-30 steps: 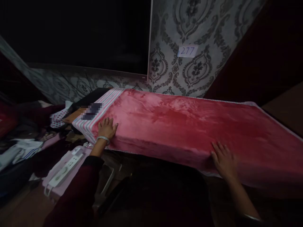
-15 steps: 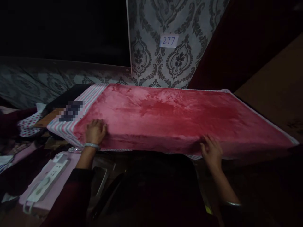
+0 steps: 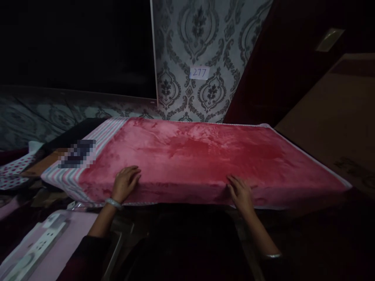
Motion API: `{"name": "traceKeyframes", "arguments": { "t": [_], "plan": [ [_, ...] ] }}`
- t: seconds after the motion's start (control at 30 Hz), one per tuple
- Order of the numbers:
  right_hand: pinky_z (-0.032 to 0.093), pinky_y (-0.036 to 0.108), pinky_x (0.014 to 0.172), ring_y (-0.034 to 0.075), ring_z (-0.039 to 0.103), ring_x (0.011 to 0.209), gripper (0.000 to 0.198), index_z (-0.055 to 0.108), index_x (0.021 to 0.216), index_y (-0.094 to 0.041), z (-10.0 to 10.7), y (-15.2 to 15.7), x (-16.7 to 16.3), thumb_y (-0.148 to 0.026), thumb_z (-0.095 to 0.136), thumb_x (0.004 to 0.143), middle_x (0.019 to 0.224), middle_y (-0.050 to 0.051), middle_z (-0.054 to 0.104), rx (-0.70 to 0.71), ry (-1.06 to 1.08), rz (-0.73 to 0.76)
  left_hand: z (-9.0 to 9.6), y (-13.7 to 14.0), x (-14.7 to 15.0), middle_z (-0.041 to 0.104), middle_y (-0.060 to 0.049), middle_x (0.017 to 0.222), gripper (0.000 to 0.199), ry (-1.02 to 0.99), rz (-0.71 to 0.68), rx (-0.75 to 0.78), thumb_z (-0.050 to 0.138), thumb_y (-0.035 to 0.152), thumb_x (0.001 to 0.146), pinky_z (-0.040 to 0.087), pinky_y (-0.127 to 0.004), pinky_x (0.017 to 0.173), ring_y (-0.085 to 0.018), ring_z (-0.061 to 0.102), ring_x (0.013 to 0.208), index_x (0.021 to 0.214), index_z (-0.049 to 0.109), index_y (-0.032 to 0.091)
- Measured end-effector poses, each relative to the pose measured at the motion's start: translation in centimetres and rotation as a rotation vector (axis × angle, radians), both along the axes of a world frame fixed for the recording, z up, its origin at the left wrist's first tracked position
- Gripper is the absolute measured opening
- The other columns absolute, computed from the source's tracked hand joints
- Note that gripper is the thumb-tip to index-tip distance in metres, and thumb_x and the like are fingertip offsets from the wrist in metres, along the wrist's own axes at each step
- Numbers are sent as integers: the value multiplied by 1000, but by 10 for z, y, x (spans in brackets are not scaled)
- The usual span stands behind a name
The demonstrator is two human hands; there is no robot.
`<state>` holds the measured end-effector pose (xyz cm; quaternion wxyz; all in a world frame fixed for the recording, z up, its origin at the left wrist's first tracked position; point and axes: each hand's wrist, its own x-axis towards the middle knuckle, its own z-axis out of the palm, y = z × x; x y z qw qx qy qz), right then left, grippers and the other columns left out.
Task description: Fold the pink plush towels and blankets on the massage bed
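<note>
Red plush blanket (image 3: 205,156) lies spread flat over a long raised surface, running from my lap area out toward the patterned wall (image 3: 202,43). Its near edge hangs over the front, and what carries it underneath is lost in shadow, so I cannot tell what kind of surface it is. At the left end a pink, white and grey striped border (image 3: 88,156) shows, and a blurred dark patch sits on that border, too pixelated to make out.

My left hand (image 3: 125,183) rests palm down on the near left part of the blanket, fingers loosely spread and flat, gripping nothing; a pale bangle (image 3: 113,202) circles that wrist above a dark red sleeve (image 3: 84,253). My right hand (image 3: 240,193) sits at the near edge further right, fingers curled down over the fabric where it folds over; whether they pinch the cloth or only press on it I cannot tell. A thin bracelet (image 3: 271,256) shows on that wrist, and the forearm is cut off by the bottom of the view.

Beyond the blanket, a small white label reading 277 (image 3: 199,73) is stuck to the wall. A large black panel (image 3: 76,47) fills the upper left, featureless in the dark. Low on the left lies a white power strip (image 3: 32,249) on a pink box (image 3: 67,238), partly cut off by the frame. Further left, a polka-dot cloth (image 3: 14,171) pokes out of a dim heap. Everything directly below me is too dark to read.
</note>
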<state>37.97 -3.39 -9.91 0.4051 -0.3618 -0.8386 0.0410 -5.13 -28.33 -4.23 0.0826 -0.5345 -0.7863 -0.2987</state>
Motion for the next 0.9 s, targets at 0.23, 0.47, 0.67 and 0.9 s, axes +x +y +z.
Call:
{"name": "traceKeyframes", "arguments": {
  "t": [0.23,0.47,0.67,0.9],
  "plan": [
    [49,52,95,31,64,108,43,71,116,-21,-25,7,0,-46,40,100,117,12,71,46,20,2,-5,6,4,72,-10,106,32,14,83,66,44,41,90,49,-47,93,-28,64,105,89,71,23],
    [54,48,86,30,68,96,46,75,100,-24,-22,27,4,-52,39,97,102,10,75,-11,67,-5,2,11,5,71,-9,97,32,25,129,39,40,37,91,50,-45,86,-27,64,94,82,67,22],
    [54,50,88,32,67,98,47,75,96,-22,2,63,3,-55,43,92,103,11,75,-72,54,65,49,22,-40,73,-9,108,27,-88,224,-251,47,25,87,50,-33,99,-22,66,105,97,71,19],
    [54,50,88,33,69,92,52,76,90,-20,13,100,-17,-59,42,85,96,13,76,-173,-79,143,68,31,-110,66,-17,125,27,-209,618,-318,59,23,88,49,-39,101,-28,62,117,112,69,14]
  ]
}}
